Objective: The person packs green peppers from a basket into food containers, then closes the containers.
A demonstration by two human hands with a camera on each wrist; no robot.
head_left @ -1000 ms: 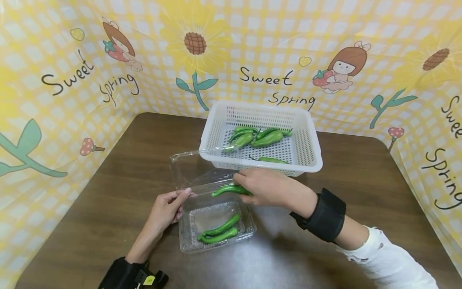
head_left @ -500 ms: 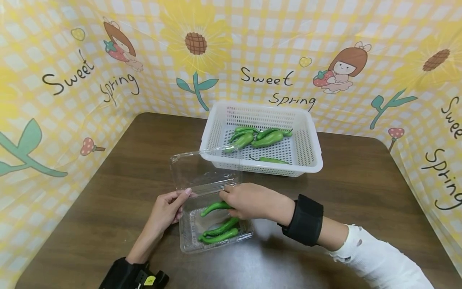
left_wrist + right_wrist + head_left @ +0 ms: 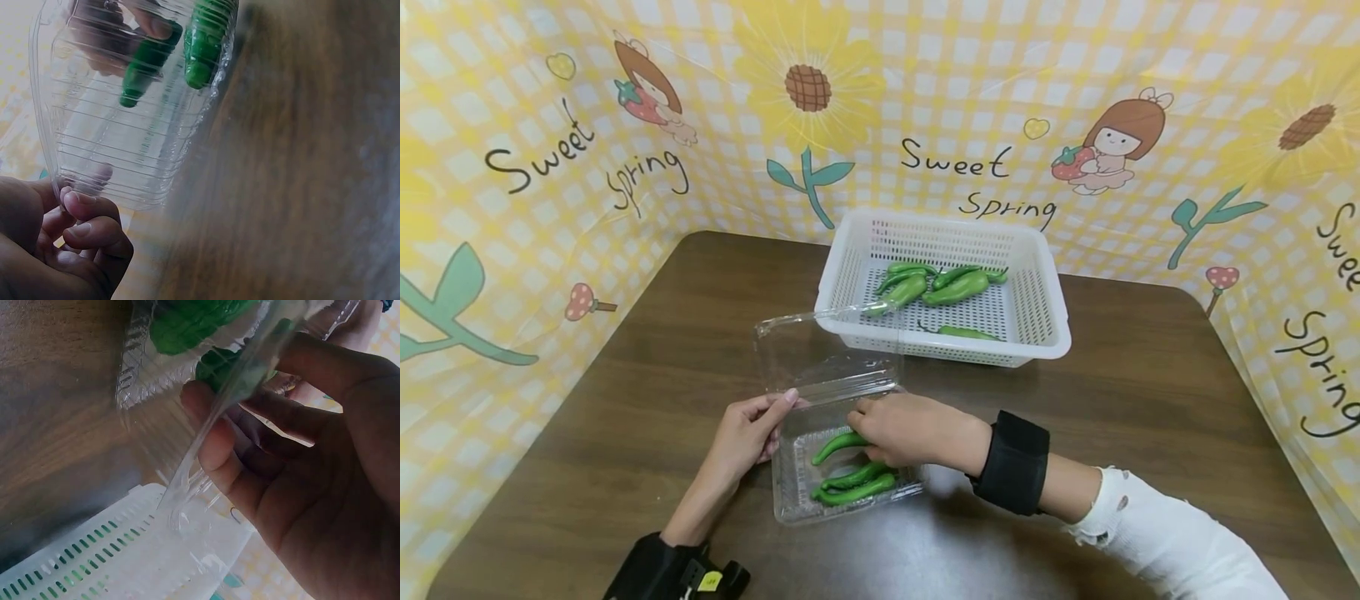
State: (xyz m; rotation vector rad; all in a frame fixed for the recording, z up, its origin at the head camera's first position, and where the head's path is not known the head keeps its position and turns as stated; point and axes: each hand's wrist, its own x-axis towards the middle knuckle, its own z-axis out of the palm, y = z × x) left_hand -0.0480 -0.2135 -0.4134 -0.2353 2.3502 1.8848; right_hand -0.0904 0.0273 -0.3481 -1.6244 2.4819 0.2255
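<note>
Right hand point(image 3: 904, 430), frame centre, pinches a curved green pepper point(image 3: 837, 446) inside the clear plastic clamshell box point(image 3: 797, 504). Left hand point(image 3: 747, 435) grips the box's left rim. 2 peppers point(image 3: 853, 486) lie below; white perforated plastic basket point(image 3: 1045, 300) above.

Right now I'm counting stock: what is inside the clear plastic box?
Three green peppers lie in the clear box: two peppers together, a third pepper held by the right hand, which hides its far end.
</note>
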